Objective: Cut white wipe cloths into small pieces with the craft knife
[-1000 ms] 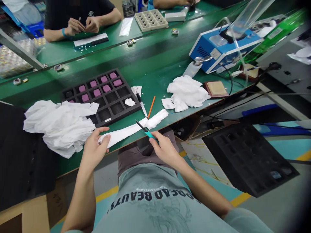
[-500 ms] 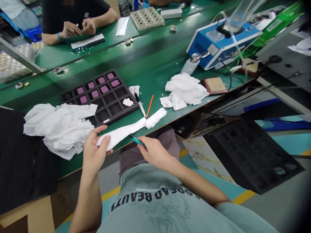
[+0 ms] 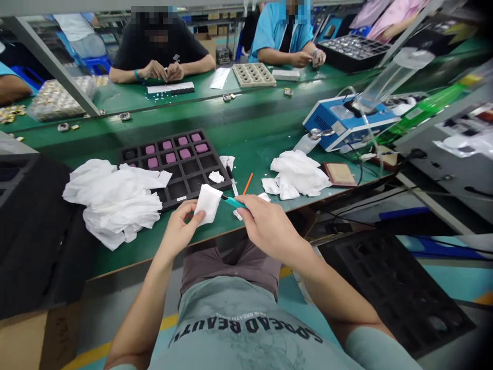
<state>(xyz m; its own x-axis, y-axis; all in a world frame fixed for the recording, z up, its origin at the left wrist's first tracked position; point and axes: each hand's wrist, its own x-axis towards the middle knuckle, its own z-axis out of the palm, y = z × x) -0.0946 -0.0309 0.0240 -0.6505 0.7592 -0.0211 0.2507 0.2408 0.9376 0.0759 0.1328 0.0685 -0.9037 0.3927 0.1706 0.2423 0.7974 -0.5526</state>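
Note:
My left hand (image 3: 184, 226) pinches a small white cloth piece (image 3: 210, 204) between thumb and fingers, holding it just over the bench edge. In my right hand (image 3: 265, 218) is a slim teal tool (image 3: 234, 202) with a dark tip; its exact kind is unclear. The tip meets or lies very near the cloth's upper right corner. Behind the right hand, bits of white material (image 3: 264, 197) show on the bench, mostly hidden. An orange stick (image 3: 248, 183) and a white-and-black pen-like tool (image 3: 234, 181) lie just beyond.
A black compartment tray (image 3: 185, 181) with purple blocks stands ahead. Piles of white cloth lie left (image 3: 115, 205) and right (image 3: 298, 174). A pump bottle (image 3: 308, 142), wooden-topped pad (image 3: 339, 174) and blue machine (image 3: 346, 121) are at right. Co-workers sit across the green bench.
The long white strip no longer stretches across the bench edge; my left hand now holds a short piece upright. My right hand has brought the teal tool up to its corner. The view has tilted upward.

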